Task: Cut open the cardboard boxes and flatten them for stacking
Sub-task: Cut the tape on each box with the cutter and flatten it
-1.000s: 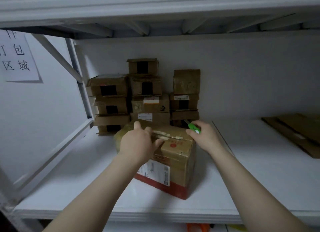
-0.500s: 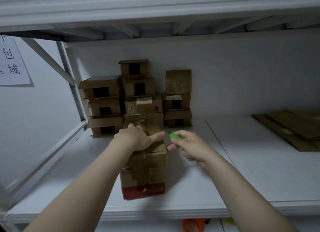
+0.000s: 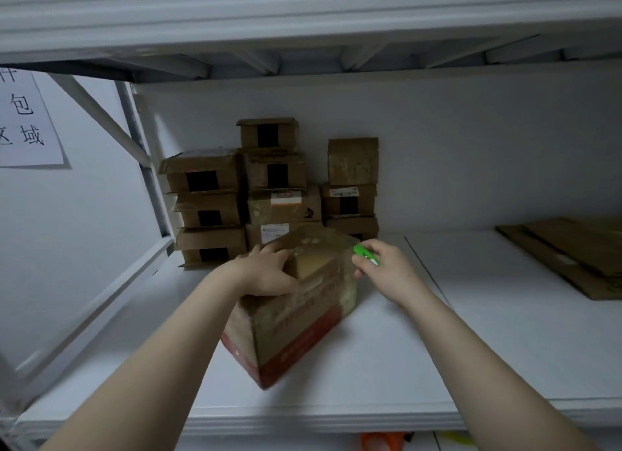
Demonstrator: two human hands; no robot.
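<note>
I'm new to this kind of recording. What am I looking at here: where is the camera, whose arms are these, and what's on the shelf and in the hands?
There is no machine here. A person does the work with bare hands, and the single camera sits on their head, looking forward and down, so the two arms reach in from the bottom. The left hand grips the top of a cardboard box with a red band, which stands askew on a white shelf. The right hand holds a small green cutter beside the box's far corner. Behind stands a stack of smaller boxes, and flattened cardboard lies to the right.
</note>
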